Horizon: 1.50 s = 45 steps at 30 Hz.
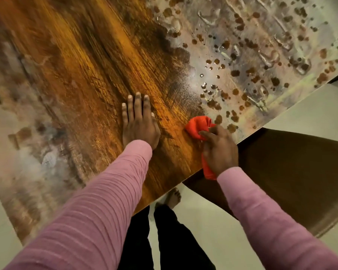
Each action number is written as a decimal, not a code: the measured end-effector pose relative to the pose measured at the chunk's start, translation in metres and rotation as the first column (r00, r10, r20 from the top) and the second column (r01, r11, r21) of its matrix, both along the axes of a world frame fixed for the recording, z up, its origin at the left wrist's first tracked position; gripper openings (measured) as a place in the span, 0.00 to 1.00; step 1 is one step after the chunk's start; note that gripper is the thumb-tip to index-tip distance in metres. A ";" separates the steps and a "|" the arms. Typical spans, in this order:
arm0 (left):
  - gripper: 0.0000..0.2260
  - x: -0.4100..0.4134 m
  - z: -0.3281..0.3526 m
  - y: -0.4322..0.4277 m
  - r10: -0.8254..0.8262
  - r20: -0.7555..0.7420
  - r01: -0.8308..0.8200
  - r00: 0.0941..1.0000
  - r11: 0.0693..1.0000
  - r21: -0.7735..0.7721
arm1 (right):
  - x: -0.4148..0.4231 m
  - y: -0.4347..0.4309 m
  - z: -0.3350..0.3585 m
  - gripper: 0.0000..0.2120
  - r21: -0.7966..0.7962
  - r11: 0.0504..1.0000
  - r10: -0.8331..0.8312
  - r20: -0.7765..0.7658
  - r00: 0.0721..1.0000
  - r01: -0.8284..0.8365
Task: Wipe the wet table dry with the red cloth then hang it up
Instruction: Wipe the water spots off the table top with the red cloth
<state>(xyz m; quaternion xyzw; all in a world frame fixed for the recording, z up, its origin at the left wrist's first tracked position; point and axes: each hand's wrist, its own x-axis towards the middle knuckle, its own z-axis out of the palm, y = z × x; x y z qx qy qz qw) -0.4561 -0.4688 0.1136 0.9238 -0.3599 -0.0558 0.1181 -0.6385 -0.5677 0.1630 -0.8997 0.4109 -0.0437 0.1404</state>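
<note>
The brown wooden table (82, 61) fills most of the view. Water drops and smears (242, 61) cover its right half and glare in the light. My right hand (220, 149) grips the bunched red cloth (198, 126) and presses it on the tabletop close to the near edge. One end of the cloth hangs out below my palm, over the table edge. My left hand (138, 123) lies flat on the wood to the left of the cloth, fingers together and stretched out, holding nothing.
The table's near edge (164, 193) runs diagonally from lower left to upper right. Below it lies pale floor (209, 221), with my dark trousers and one bare foot (174, 197). A dark brown surface (293, 172) sits under the table's right side.
</note>
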 end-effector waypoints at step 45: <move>0.27 -0.036 0.009 -0.077 0.315 -0.068 -0.313 0.947 0.949 0.035 | -0.079 -0.106 -0.009 0.14 0.079 0.952 -0.298 0.009 0.955 0.296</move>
